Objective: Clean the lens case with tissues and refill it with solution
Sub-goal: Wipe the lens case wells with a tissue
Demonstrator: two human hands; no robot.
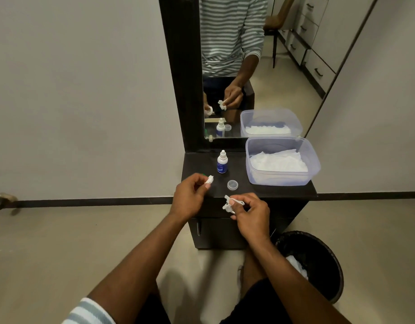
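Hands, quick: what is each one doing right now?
Left hand: pinching a small tissue wad.
Right hand: holding the lens case.

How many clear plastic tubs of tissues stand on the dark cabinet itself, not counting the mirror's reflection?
1: the tub stands at the cabinet's right rear, against the mirror. The second one seen above is only its reflection.

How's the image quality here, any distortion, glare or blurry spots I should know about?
Head view: wide-angle bending curves the baseboard and the mirror frame; lighting is soft and even, with only faint shadows on the floor; no strong glare; the left hand and right hand look slightly soft, so the white piece in the right hand lacks detail; the bottle label is unreadable.
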